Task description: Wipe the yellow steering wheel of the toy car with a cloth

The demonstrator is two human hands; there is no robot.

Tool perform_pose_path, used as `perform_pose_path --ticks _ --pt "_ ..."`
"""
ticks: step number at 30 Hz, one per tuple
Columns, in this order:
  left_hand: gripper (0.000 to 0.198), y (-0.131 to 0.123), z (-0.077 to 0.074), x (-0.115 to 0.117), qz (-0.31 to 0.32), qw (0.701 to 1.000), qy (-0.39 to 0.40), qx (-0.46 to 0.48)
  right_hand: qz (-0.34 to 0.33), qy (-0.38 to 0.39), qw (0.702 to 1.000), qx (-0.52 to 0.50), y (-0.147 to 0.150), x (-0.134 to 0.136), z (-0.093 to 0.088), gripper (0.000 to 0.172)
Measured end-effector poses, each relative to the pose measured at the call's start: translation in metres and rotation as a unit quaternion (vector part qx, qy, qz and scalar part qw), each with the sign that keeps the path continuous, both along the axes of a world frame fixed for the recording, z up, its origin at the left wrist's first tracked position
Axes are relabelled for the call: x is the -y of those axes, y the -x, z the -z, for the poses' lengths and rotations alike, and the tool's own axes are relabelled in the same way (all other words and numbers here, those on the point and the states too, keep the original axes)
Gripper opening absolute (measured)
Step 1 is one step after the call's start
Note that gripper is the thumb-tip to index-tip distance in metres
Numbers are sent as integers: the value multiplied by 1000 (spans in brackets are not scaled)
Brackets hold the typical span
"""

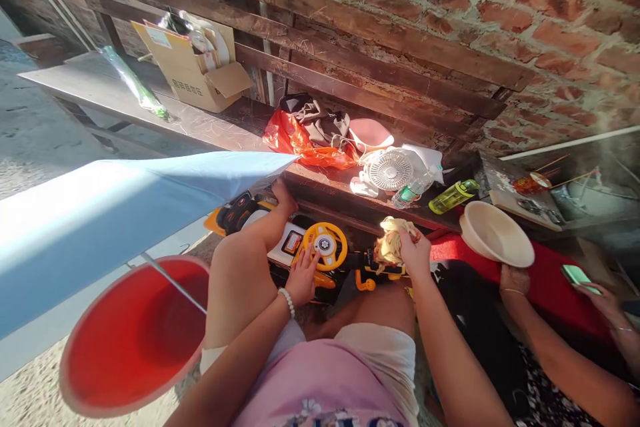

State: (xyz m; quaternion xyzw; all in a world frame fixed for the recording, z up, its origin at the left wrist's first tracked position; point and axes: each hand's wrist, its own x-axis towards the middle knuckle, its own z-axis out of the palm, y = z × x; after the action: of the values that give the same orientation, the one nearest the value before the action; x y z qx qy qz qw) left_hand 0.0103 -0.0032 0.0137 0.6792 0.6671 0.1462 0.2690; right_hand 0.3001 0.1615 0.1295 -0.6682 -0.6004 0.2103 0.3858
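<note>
My left hand (302, 278), with a beaded bracelet at the wrist, lies with fingers stretched out on the yellow steering wheel (341, 246) of a toy ride-on car. It touches the rim and hub without wrapping round them. To its right, my right hand (416, 252) is closed on a pale yellow crumpled bundle (393, 239), with brownish bits on its underside. I cannot make out what the bundle is made of. It is held up beside the car's front end, below the bench edge. My right fingers are partly hidden behind the bundle.
On the wooden bench stand a cardboard box (193, 80), red plastic bag (290, 137), white fan (391, 170) and green bottle (453, 197). A red tub (135, 333) and blue umbrella (125, 213) are at left. At right, another person holds a cream basin (495, 233) and phone (580, 278).
</note>
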Motion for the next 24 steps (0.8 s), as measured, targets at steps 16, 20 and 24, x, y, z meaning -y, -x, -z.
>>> perform_pose_path --ticks 16,20,24 --pt "95 1 -6 0 7 999 34 4 -326 193 744 550 132 75 58 37" --pt "94 2 -5 -1 11 999 28 22 -297 178 743 573 128 91 72 37" --pt "96 2 -1 -2 11 999 18 37 -302 156 731 592 123 108 79 31"
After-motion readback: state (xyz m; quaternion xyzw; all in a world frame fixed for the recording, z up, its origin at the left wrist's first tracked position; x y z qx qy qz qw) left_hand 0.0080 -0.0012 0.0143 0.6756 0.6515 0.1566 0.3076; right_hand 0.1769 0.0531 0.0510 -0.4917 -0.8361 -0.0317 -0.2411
